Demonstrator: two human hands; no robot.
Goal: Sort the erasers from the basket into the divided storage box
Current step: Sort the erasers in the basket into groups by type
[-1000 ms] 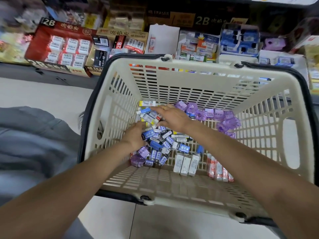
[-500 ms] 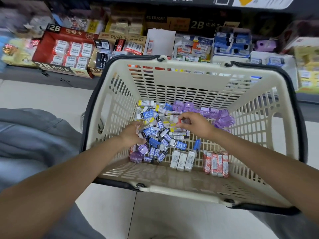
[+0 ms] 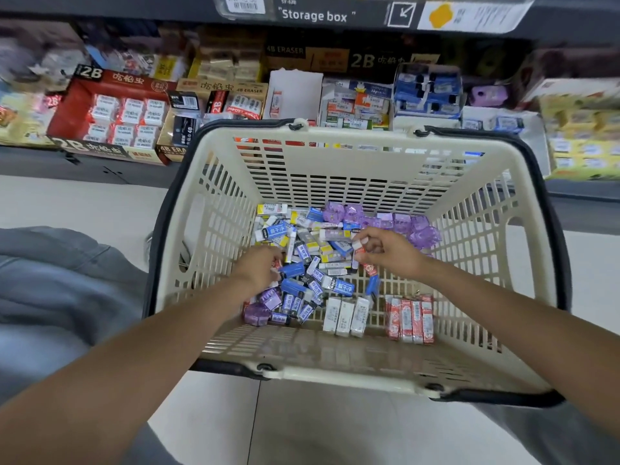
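A cream plastic basket (image 3: 335, 360) with black handles sits on the floor and holds several erasers. A mixed pile of blue, white and yellow erasers (image 3: 312, 250) fills its middle. Purple ones (image 3: 412, 228) lie at the back right. Three white erasers (image 3: 345, 315) and a row of red-and-white ones (image 3: 410, 318) are lined up at the front. My right hand (image 3: 389, 251) pinches a red-and-white eraser (image 3: 364, 261) above the pile. My left hand (image 3: 260, 270) rests in the pile's left side, fingers curled among the erasers; whether it holds one is hidden.
A low shelf behind the basket carries open display boxes of erasers: a red 2B box (image 3: 110, 119), a 4B box (image 3: 214, 109), and a blue-eraser box (image 3: 427, 92). A "Storage box" label (image 3: 313, 15) is on the shelf edge. My grey trouser leg (image 3: 50, 297) is at left.
My right hand drew back from the far pile and lifted a red-and-white eraser out of it. My left hand stayed in the left of the pile. The camera tilted up slightly.
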